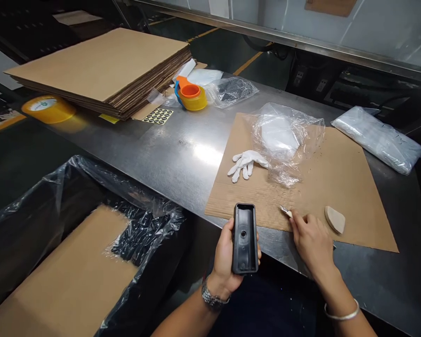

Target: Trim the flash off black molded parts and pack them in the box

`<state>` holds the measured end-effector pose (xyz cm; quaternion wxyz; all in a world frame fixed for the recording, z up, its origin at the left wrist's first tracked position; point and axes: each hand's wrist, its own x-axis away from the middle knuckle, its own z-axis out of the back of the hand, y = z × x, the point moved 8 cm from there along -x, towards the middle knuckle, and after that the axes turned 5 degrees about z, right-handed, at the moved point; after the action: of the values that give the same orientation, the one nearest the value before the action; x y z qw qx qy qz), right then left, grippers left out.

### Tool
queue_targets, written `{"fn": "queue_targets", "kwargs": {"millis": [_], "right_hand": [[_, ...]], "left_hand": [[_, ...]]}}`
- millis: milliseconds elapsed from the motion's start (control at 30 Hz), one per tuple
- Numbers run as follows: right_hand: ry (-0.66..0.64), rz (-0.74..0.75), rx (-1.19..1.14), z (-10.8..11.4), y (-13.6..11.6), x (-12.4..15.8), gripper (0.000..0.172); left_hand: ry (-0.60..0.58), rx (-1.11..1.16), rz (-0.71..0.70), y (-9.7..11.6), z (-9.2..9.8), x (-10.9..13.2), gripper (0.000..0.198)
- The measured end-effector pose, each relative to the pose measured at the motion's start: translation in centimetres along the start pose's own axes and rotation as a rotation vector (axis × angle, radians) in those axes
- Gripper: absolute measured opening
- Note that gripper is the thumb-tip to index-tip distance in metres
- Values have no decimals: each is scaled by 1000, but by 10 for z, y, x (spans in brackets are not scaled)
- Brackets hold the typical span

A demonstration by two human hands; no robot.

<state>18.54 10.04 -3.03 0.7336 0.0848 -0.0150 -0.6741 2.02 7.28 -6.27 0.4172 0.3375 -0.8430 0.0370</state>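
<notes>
My left hand (pixel 225 262) is wrapped round a black rectangular plastic part (pixel 244 238), its hollow side facing up with a small round hole in the middle. It is held just in front of the table's edge. In my right hand (pixel 312 236) is a small knife (pixel 285 210), its short blade pointing left over the cardboard sheet (pixel 351 178); my fingers hide most of the handle. To the right of that hand lies a beige wedge-shaped block (pixel 335 220). Beyond the black part rests a white glove (pixel 247 164).
A clear bag with white contents (pixel 279 133) lies on the cardboard. Another plastic packet (pixel 379 138) is at right. Stacked cardboard (pixel 105 61), a tape dispenser (pixel 191 93), a yellow tape roll (pixel 49 108) and a sticker sheet (pixel 157 116) are at left. A plastic-lined bin (pixel 70 164) stands below.
</notes>
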Motion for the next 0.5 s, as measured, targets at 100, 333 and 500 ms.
{"fn": "queue_targets", "kwargs": {"millis": [100, 333, 500], "right_hand": [[30, 12, 9, -3, 2, -11, 30], [-197, 239, -849, 43, -53, 14, 19], [-501, 107, -933, 34, -75, 31, 24]], "left_hand": [[10, -4, 19, -2, 0, -1, 56], [1, -28, -20, -1, -2, -4, 54], [22, -35, -91, -2, 0, -4, 49]]}}
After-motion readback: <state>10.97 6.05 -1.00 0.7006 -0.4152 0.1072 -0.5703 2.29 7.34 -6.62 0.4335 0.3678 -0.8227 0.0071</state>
